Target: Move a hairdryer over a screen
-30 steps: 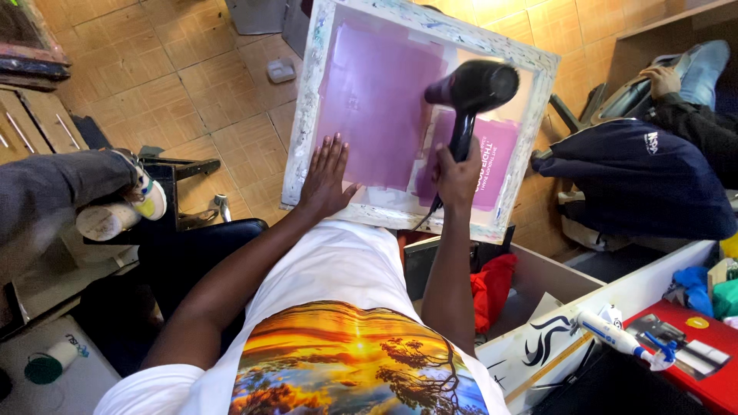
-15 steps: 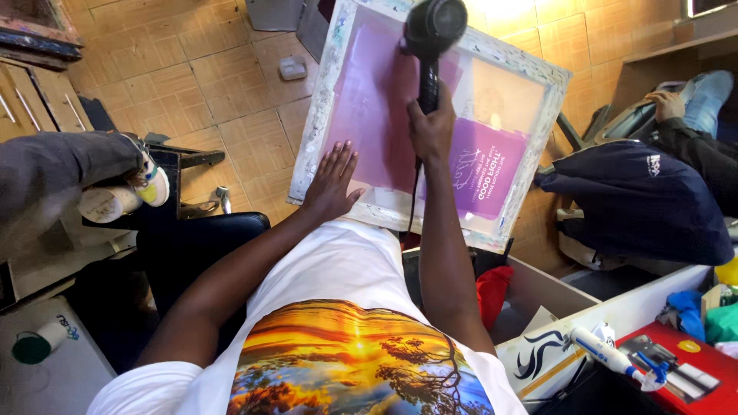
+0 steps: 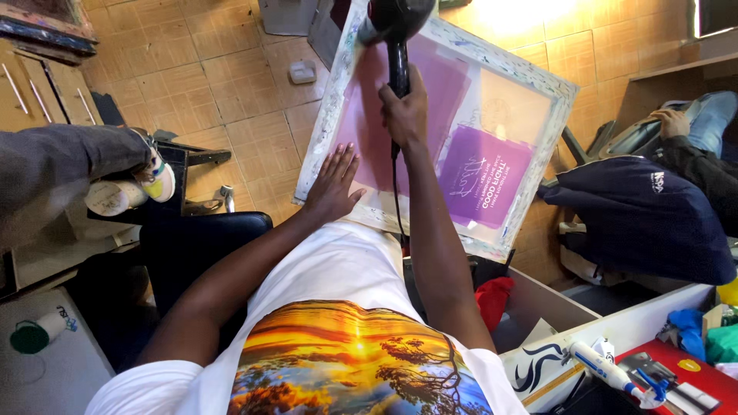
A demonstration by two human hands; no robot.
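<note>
Right hand [image 3: 405, 107] grips the handle of our black hair dryer [image 3: 396, 23], fingers wrapped tight around it, and we see it has travelled: a second ago the dryer sat low over the frame's right side, just above the darker purple block; half a second ago it had climbed toward the middle; now its body reaches the far edge of the screen-printing frame [image 3: 530, 180], nozzle turned to the far left corner. The arm is stretched further out to get there, with the cord [image 3: 395, 192] trailing back along it toward the near edge. We judge the warm air is being swept across the pink-coated mesh [image 3: 361, 131], lower right to upper left, so the coated patch is being covered bit by bit rather than in one spot.

Left hand [image 3: 332, 184] lies flat with fingers spread on the mesh by the frame's near left corner, much where it rested before, steadying the tilted frame against our lap. The frame itself has barely shifted.
</note>
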